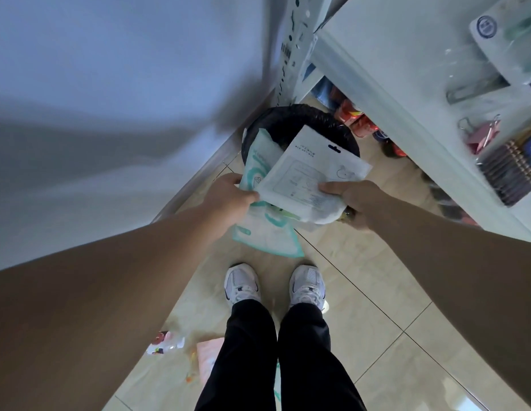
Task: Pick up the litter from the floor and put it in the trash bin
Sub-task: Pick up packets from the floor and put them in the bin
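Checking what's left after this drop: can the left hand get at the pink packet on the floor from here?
Probably not as things stand. The left hand is gripping a teal-and-white packet up over the trash bin, while the pink packet lies low on the floor beside the left leg. It would need to let go and bend down.

Both bare arms reach forward and down, converging ahead of the feet. The left hand (228, 200) is closed, knuckles up, fingers curled in a pinch. The right hand (357, 200) is closed too, thumb pressed flat on top, fingers curled beneath
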### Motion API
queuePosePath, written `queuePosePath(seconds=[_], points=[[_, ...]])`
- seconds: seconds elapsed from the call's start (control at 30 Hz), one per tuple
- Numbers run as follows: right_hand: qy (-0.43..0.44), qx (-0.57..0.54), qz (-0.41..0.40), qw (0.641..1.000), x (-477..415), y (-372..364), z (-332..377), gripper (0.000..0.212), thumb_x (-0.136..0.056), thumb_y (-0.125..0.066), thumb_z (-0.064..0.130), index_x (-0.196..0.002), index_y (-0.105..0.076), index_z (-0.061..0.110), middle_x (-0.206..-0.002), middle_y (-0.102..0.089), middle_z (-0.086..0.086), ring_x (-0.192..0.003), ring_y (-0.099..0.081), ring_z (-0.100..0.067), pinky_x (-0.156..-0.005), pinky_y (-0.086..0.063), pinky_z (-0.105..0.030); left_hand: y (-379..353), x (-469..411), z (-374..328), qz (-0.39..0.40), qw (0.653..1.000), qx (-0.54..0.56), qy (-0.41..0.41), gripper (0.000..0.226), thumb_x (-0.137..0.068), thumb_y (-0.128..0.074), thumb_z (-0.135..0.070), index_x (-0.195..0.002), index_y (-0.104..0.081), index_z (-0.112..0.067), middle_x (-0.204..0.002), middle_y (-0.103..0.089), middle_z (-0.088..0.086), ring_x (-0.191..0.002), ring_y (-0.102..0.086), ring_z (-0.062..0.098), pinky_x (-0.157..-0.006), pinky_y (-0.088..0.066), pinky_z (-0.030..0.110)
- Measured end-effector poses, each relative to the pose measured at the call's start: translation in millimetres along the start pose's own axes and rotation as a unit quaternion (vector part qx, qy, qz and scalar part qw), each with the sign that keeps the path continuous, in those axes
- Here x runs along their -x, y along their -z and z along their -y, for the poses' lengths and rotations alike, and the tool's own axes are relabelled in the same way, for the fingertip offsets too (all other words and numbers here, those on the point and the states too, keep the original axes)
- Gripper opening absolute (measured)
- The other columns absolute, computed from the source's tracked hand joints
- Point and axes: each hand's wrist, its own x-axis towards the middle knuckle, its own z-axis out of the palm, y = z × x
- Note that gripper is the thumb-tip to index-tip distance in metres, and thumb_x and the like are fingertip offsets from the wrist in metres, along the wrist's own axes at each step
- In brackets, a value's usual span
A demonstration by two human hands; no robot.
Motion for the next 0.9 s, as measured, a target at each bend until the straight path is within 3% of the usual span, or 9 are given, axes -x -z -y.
queuePosePath(seconds=[0.07, 0.13, 0.23, 0.4, 0.47, 0.57, 0.63, 0.73, 0.9], points=[[0.002, 0.013, -0.011, 1.000, -0.7, 0.0, 0.8, 0.038, -0.076, -0.088, 0.011, -0.107, -0.065, 0.007, -0.095, -0.075, -0.011, -0.078, -0.074, -0.028, -0.080, -0.061, -0.042, 0.1, 0.2, 0.9, 0.002, 1.000, 0.014, 0.004, 0.038, -0.086, -0.075, -0.017, -0.122, -0.063, -0.020, -0.106, -0.071, 0.006, -0.076, -0.071, 0.017, -0.052, -0.053, 0.024], [0.001, 0.033, -0.016, 0.999, -0.4, 0.7, 2.1, 0.031, -0.082, -0.083, 0.013, -0.104, -0.062, 0.009, -0.086, -0.072, -0.011, -0.064, -0.072, -0.025, -0.067, -0.058, -0.038, 0.9, 1.5, 1.0, 0.023, 0.997, 0.070, 0.028, 0.045, -0.088, -0.073, -0.013, -0.130, -0.057, -0.014, -0.114, -0.067, 0.014, -0.081, -0.073, 0.021, -0.057, -0.061, 0.029], [-0.004, 0.052, -0.020, 0.998, -1.0, 1.8, 3.6, 0.020, -0.088, -0.076, 0.009, -0.102, -0.062, 0.012, -0.086, -0.071, -0.009, -0.070, -0.069, -0.024, -0.059, -0.055, -0.037, 3.6, 2.8, -0.7, 0.044, 0.992, 0.103, 0.066, 0.053, -0.090, -0.072, -0.012, -0.138, -0.050, -0.012, -0.110, -0.068, 0.018, -0.083, -0.076, 0.028, -0.072, -0.064, 0.039], [-0.005, 0.056, -0.032, 0.998, 1.5, -2.2, 4.3, 0.032, -0.089, -0.073, 0.001, -0.118, -0.061, 0.005, -0.105, -0.073, -0.014, -0.102, -0.072, -0.035, -0.097, -0.056, -0.056, 1.3, 12.2, -6.8, 0.019, 1.000, 0.001, 0.016, 0.049, -0.091, -0.065, -0.013, -0.136, -0.046, -0.017, -0.095, -0.072, 0.011, -0.047, -0.071, 0.012, -0.040, -0.052, 0.020], [-0.004, 0.047, -0.035, 0.998, 1.5, -3.6, 3.7, 0.041, -0.088, -0.073, -0.002, -0.127, -0.060, 0.002, -0.118, -0.071, -0.019, -0.108, -0.070, -0.038, -0.099, -0.054, -0.059, 0.1, 13.8, -6.5, -0.009, 0.994, -0.094, -0.053, 0.044, -0.090, -0.059, -0.012, -0.133, -0.051, -0.019, -0.091, -0.070, 0.003, -0.051, -0.068, 0.012, -0.042, -0.050, 0.024], [0.002, 0.055, -0.037, 0.998, -1.6, -4.0, 3.4, 0.041, -0.088, -0.074, 0.001, -0.126, -0.061, 0.002, -0.119, -0.071, -0.019, -0.106, -0.070, -0.036, -0.101, -0.053, -0.056, -0.7, 9.8, -9.1, -0.027, 0.978, -0.176, -0.105, 0.036, -0.094, -0.051, -0.013, -0.128, -0.061, -0.020, -0.101, -0.071, 0.004, -0.070, -0.066, 0.014, -0.049, -0.042, 0.024], [0.006, 0.067, -0.032, 0.997, -4.4, -4.1, 4.5, 0.032, -0.089, -0.074, 0.005, -0.119, -0.064, 0.006, -0.112, -0.072, -0.017, -0.097, -0.068, -0.033, -0.093, -0.056, -0.048, -1.6, 5.6, -12.8, -0.023, 0.973, -0.203, -0.111, 0.032, -0.095, -0.047, -0.012, -0.118, -0.067, -0.019, -0.102, -0.071, 0.005, -0.078, -0.065, 0.019, -0.050, -0.038, 0.024], [0.014, 0.070, -0.025, 0.997, -7.7, -4.1, 8.0, 0.010, -0.092, -0.071, 0.013, -0.099, -0.064, 0.014, -0.092, -0.071, -0.008, -0.082, -0.065, -0.027, -0.074, -0.052, -0.039, -4.6, -2.6, -23.1, -0.046, 0.969, -0.218, -0.104, 0.025, -0.095, -0.049, -0.015, -0.111, -0.069, -0.019, -0.103, -0.070, 0.000, -0.083, -0.069, 0.021, -0.059, -0.046, 0.026], [0.018, 0.080, -0.028, 0.996, -6.4, 1.2, 8.8, 0.016, -0.092, -0.062, 0.020, -0.107, -0.065, 0.015, -0.086, -0.069, -0.007, -0.068, -0.066, -0.023, -0.055, -0.052, -0.030, -10.6, -9.1, -34.4, -0.038, 0.978, -0.190, -0.071, 0.016, -0.096, -0.055, -0.027, -0.108, -0.060, -0.016, -0.098, -0.072, 0.004, -0.072, -0.073, 0.021, -0.062, -0.057, 0.036]])
